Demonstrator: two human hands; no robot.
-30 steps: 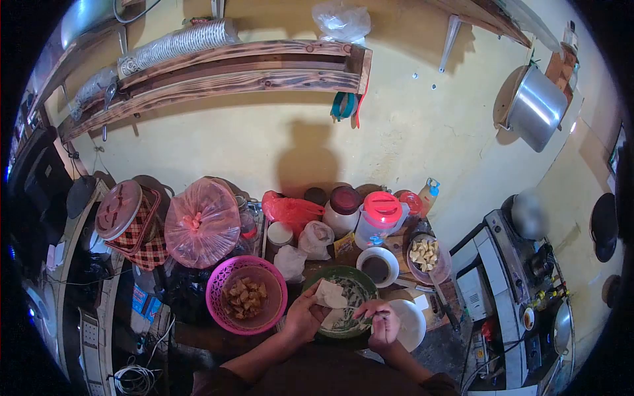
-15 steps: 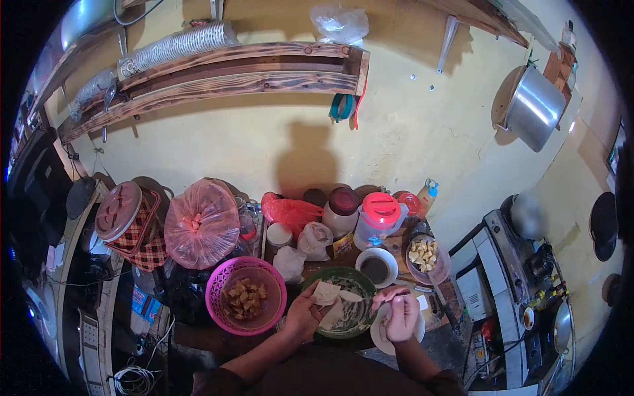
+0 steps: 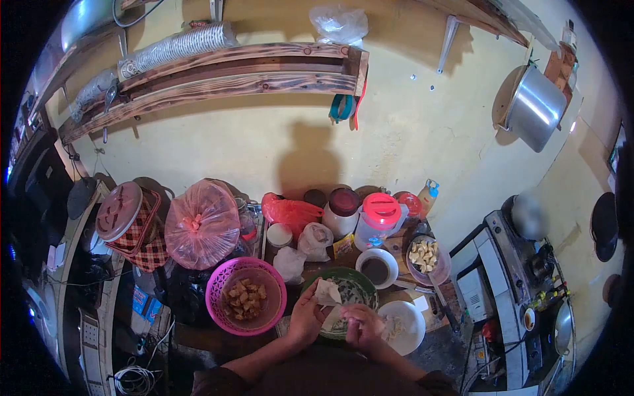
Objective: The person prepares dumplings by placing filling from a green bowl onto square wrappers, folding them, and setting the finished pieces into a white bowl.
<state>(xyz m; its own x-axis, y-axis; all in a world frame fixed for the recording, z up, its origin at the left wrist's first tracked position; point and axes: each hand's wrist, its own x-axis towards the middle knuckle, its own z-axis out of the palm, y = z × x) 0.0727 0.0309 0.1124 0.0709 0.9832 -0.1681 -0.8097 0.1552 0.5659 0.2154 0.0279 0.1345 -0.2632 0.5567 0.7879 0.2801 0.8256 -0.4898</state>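
My left hand (image 3: 305, 320) is closed on a pale, folded piece of food wrapper (image 3: 327, 292), held up over the left side of a green bowl (image 3: 375, 297). My right hand (image 3: 363, 327) is closed beside it, above the bowl's front edge, with the fingers pinched round a spoon that is mostly hidden now. White batter or paste coats the inside of the bowl. A white plate (image 3: 417, 323) with pale bits on it lies to the right of my right hand. Behind the plate stands a white bowl (image 3: 394, 264) of dark liquid.
A pink basket (image 3: 212, 300) of brown fried chunks sits at the left. At the right, a bowl (image 3: 444, 267) holds pale cubes. Behind stand a red-lidded pitcher (image 3: 376, 231), a jar (image 3: 340, 221) and plastic bags (image 3: 314, 241). A stove (image 3: 512, 254) is far right.
My right hand has moved left from above the white plate to beside the wrapper, uncovering the plate. My left hand still holds the wrapper, which is slightly more tilted.
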